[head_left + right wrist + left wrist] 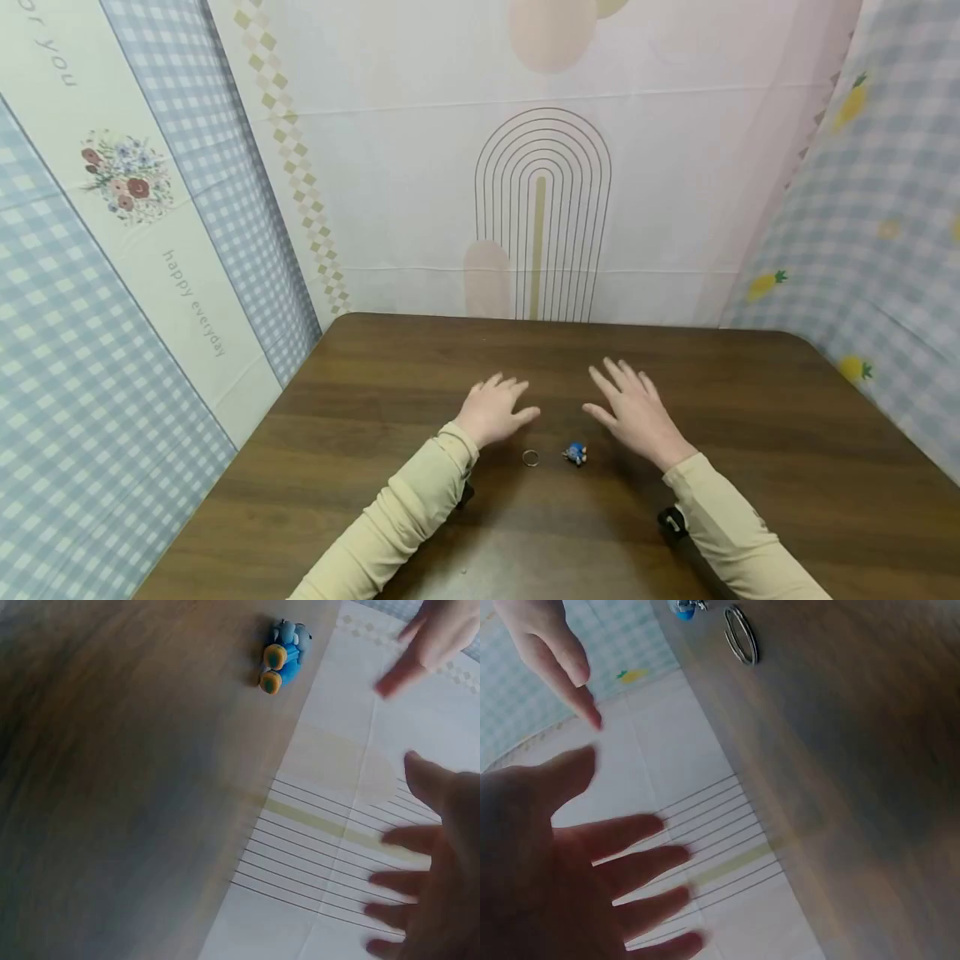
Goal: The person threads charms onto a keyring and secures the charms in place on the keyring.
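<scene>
Two small things lie on the brown table: a metal split key ring [531, 457] and, just right of it, a small blue toy figure [576, 452] with yellowish feet. My left hand [492, 410] is spread above the table, beyond and left of the key ring, holding nothing. Fingers spread too, my right hand [637, 412] hovers to the right of the figure and beyond it. In the left wrist view the key ring [742, 635] shows as a double loop of wire. The right wrist view shows the figure [283, 657] lying with its feet toward the camera.
A dark wood table [360, 375] spreads under both hands, its far edge against a pale patterned cloth [397, 192]. Blue checked cloth [60, 292] hangs at the left, and another checked cloth [885, 250] with pineapples at the right.
</scene>
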`<state>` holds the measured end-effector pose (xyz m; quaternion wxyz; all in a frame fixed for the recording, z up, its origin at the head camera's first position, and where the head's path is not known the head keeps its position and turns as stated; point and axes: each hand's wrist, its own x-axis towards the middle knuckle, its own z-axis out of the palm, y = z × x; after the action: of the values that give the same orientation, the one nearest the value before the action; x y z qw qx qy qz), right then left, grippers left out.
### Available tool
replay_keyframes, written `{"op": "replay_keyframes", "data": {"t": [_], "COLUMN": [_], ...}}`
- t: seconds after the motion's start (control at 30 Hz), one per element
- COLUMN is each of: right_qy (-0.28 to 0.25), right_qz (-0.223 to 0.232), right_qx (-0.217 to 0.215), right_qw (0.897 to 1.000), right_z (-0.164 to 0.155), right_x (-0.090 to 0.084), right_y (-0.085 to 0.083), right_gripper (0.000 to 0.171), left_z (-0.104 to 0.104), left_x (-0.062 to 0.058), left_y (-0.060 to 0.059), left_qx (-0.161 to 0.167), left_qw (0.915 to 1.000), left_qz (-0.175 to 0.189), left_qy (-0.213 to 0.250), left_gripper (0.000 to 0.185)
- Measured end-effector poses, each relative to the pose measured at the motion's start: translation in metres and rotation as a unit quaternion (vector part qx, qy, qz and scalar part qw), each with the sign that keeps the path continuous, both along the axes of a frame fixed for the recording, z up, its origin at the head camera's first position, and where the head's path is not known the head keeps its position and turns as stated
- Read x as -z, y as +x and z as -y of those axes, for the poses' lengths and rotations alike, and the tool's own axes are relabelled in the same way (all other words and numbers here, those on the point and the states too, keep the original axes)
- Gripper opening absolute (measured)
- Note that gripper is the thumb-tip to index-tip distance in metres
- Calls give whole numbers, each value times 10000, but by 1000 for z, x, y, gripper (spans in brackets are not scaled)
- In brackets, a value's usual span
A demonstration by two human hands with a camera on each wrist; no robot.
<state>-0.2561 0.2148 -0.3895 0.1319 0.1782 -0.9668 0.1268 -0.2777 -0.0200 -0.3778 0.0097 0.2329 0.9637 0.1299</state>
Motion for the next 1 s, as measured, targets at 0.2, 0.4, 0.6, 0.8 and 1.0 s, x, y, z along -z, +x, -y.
{"op": "replay_keyframes", "data": {"t": [0.2, 0.4, 0.6, 0.8, 1.0], "right_qy": [8, 262, 568, 671, 662], "right_qz": [1229, 1385, 1179, 1392, 1425], "right_qx": [-1037, -1623, -1887, -1956, -1985], "right_qw": [9870, 9766, 9733, 9684, 9674], "right_z": [0, 5, 8, 8, 5], "right_x": [6, 13, 17, 17, 17], "right_y": [-2, -7, -14, -21, -29], "right_gripper": [42, 21, 19, 18, 18], "left_z": [-11, -24, -33, -40, -45], "left_x": [6, 13, 16, 17, 18], "left_y": [2, -1, -6, -11, -16], "left_qx": [368, 373, 382, 509, 564], "left_qw": [9982, 9960, 9950, 9941, 9935], "left_qz": [381, 543, 513, 693, 892], "left_qy": [-264, -608, -772, -655, -426], "left_gripper": [49, 37, 34, 32, 28]}}
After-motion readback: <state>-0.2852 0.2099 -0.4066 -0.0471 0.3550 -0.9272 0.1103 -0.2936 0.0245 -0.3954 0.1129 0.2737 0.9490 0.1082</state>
